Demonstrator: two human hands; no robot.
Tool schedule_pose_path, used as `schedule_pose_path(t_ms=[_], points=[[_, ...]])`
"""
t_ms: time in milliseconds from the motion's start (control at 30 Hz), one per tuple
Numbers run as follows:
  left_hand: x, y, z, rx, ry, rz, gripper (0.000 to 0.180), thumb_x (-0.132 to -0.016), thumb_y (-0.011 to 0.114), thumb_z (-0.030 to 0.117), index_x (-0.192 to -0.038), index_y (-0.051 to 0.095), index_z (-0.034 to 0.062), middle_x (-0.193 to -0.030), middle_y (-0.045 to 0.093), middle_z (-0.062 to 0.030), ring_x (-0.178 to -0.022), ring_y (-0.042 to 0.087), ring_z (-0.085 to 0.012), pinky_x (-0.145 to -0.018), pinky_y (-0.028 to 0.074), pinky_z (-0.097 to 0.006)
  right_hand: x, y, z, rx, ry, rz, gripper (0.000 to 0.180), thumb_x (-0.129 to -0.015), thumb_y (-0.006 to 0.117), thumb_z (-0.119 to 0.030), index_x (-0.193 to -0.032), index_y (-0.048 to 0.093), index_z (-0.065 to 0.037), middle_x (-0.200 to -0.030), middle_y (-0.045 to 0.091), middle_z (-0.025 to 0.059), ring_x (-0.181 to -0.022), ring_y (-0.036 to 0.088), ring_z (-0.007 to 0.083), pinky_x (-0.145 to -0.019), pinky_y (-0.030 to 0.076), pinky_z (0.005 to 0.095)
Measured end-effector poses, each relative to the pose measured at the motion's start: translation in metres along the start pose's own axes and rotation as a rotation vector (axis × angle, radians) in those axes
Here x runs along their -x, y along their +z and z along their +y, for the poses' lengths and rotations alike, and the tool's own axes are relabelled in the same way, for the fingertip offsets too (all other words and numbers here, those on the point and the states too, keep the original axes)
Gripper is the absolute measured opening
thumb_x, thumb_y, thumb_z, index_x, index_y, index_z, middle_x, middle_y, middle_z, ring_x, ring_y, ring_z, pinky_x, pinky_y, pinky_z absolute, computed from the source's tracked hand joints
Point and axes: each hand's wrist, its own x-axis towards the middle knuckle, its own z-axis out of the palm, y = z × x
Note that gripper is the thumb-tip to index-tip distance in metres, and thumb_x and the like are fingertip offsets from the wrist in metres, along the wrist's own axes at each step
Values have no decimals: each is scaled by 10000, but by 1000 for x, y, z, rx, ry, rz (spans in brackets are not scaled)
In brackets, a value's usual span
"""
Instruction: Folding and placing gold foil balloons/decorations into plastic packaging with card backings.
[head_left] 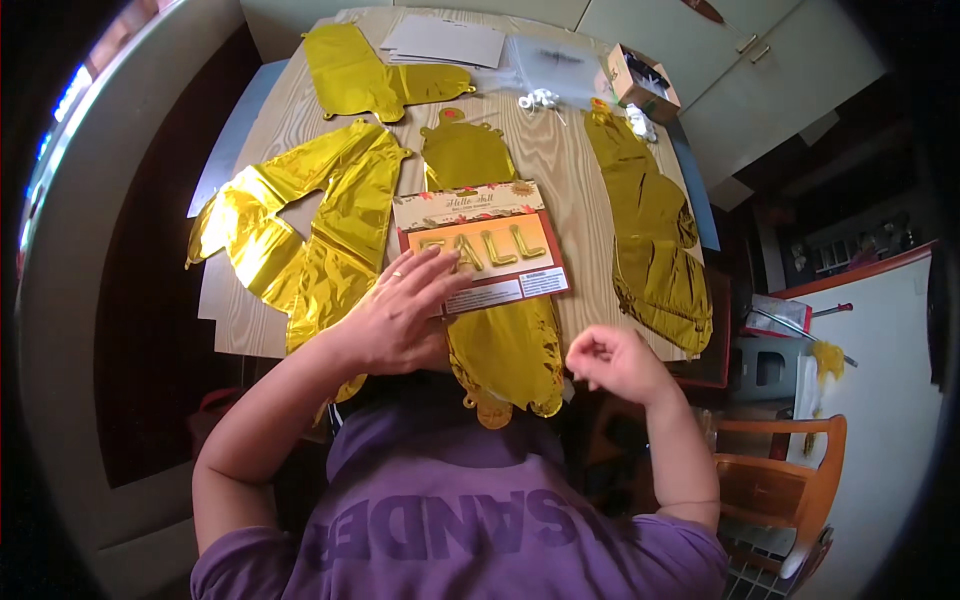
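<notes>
A printed cardboard package header (480, 283), orange and brown with a picture of gold letter balloons, lies across a flat gold foil balloon (505, 345) at the middle of the table. My left hand (405, 308) rests on the card's lower left corner, its fingers stretched out. To the right of that balloon's lower end, my right hand (622, 362) hovers near the table's front edge. Its fingers are curled in toward the thumb, and I see nothing in them. A larger gold foil balloon (345, 225) with a triangular hole lies by my left forearm.
Another gold foil balloon (350, 75) lies at the far left, and a crumpled one (650, 235) at the right edge. White sheets (445, 42), a clear plastic bag (560, 70), white ribbon (540, 99) and an open cardboard box (650, 92) sit at the back. A wooden chair (830, 450) stands at right.
</notes>
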Motion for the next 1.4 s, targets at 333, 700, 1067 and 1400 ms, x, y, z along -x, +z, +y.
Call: schedule_pose_path(t_ms=[333,700,1067,1400], points=[[5,5,6,-140,85,-193,867,-638,744,327,-1435,475,117,-1552,377,-171,-1484,277,-396,-1221,196,-567,-16,54,60,1080,-1015,592,253,-909,620,-137,-1142,670,-50,-1215,644,133,-1180,589,284,-1027,455,454],[39,52,38,-312,39,163,502,-791,718,125,-1277,607,68,-1390,562,-129,-1344,501,-339,-1141,369,-515,22,74,61,940,-1091,515,312,-865,705,-118,-1172,657,-94,-1174,681,96,-1078,646,254,-957,483,417],[38,57,36,-270,12,219,496,-760,715,85,-1246,625,59,-1351,582,-139,-1330,516,-354,-1141,383,-510,-15,52,72,990,-956,663,282,-883,672,-93,-1165,661,-83,-1181,643,83,-1134,606,268,-1014,466,434],[34,53,30,-114,-49,290,386,-721,765,85,-1092,666,48,-1218,678,-137,-1234,610,-310,-1090,437,-481,-28,42,59,547,-771,570,326,-733,757,-89,-1037,638,-85,-974,622,93,-894,583,306,-800,467,417]])
